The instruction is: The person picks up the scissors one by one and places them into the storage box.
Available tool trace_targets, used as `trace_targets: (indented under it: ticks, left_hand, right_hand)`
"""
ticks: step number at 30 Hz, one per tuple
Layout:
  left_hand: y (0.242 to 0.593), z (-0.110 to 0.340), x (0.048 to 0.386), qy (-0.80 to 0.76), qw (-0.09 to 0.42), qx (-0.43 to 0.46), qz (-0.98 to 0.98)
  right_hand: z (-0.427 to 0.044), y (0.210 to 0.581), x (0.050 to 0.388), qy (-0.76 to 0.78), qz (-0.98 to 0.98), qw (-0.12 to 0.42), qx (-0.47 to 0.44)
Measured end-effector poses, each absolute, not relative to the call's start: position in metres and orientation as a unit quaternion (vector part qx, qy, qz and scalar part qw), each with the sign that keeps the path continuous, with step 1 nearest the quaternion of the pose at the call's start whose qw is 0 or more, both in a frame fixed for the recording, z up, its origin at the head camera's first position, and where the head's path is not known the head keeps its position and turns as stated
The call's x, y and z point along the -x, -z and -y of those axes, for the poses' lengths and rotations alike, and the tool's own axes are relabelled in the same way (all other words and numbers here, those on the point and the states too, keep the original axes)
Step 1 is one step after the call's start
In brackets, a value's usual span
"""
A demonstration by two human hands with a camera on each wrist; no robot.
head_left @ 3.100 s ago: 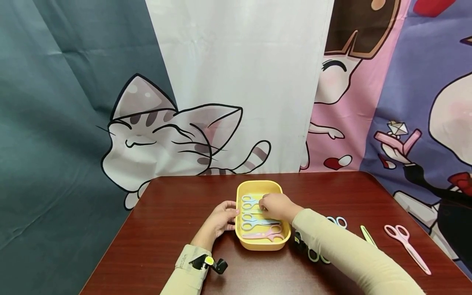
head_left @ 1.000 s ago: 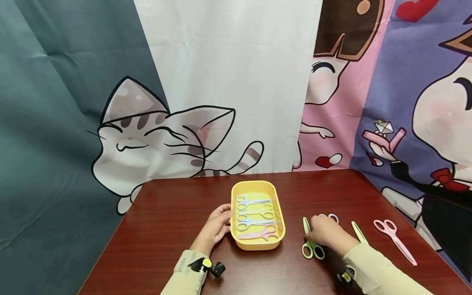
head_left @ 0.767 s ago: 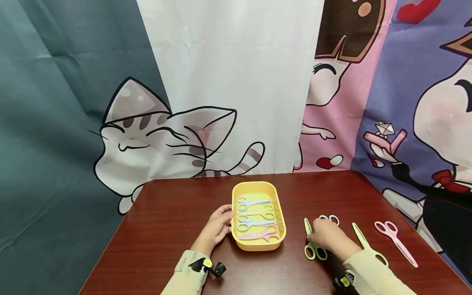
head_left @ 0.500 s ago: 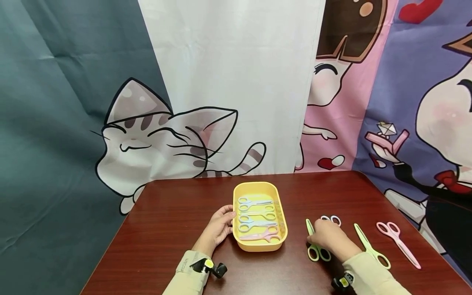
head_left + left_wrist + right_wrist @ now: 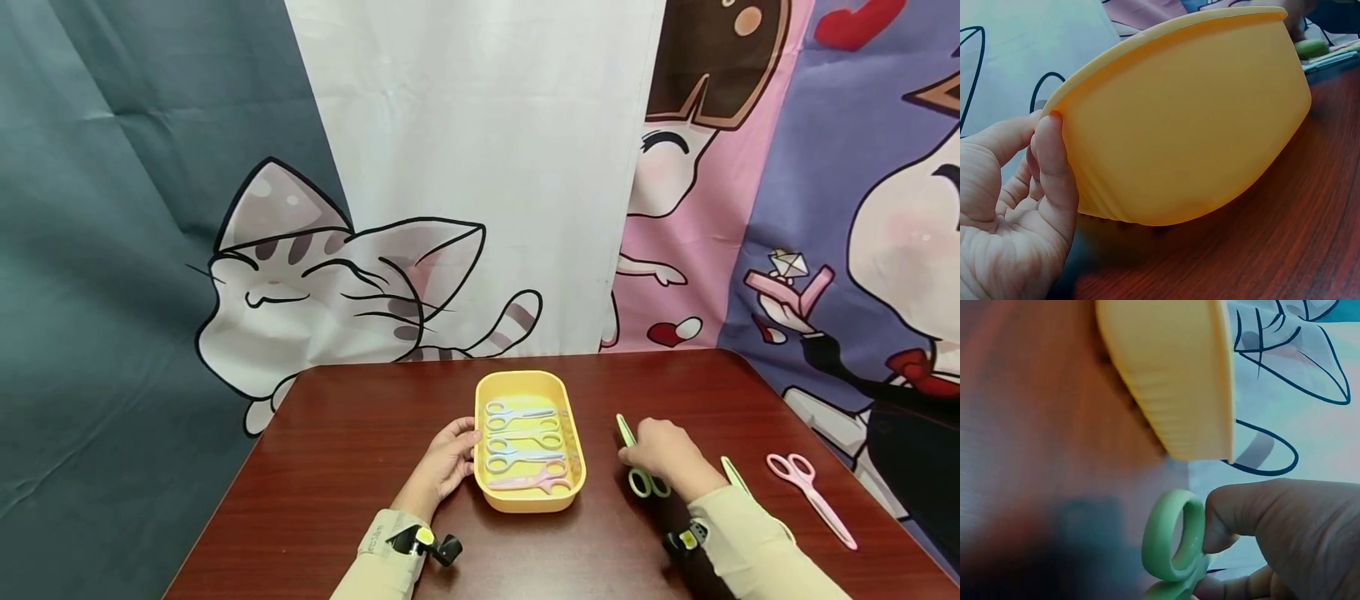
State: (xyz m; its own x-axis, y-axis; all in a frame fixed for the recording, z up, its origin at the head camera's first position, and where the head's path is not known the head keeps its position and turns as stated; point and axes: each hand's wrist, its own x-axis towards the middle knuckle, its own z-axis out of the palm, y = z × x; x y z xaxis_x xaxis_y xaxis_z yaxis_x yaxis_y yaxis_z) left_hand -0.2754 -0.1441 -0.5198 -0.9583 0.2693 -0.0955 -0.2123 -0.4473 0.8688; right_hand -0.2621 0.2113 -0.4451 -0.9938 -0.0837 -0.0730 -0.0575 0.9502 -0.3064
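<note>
Gripping the tray [image 5: 529, 502] by its left side in the head view, the left hand [image 5: 444, 458] steadies it; the right hand [image 5: 663, 454] holds green scissors [image 5: 626, 430] to its right, well apart. Four pairs [image 5: 536, 456] lie inside, seemingly done; the held pair, another green pair [image 5: 733, 475] and pink scissors [image 5: 825, 512] outside appear left. The left wrist view shows thumb and fingers clamped at the rim. In the right wrist view, thumb and finger pinch the green scissors beside a loop.

Green scissors [image 5: 1161, 550] now off the table [image 5: 360, 467]
</note>
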Motion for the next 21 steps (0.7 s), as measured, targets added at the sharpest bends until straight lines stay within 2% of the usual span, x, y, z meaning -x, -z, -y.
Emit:
trace_targets:
  ticks: [11,15,21]
  left_hand:
    - [0.522,0.144,0.276,-0.852,0.138,-0.025,-0.504]
    - [0.523,0.144,0.276,-0.851,0.138,-0.026,-0.506]
    - [0.521,0.144,0.275,-0.852,0.139,-0.032,-0.503]
  right_hand:
    - [-0.179,0.412,0.317,0.136,-0.984,0.004,0.118]
    - [-0.158,0.403,0.336,0.090,-0.979,-0.016,0.181]
    - [-0.124,0.392,0.355,-0.005,-0.945,-0.052,0.324]
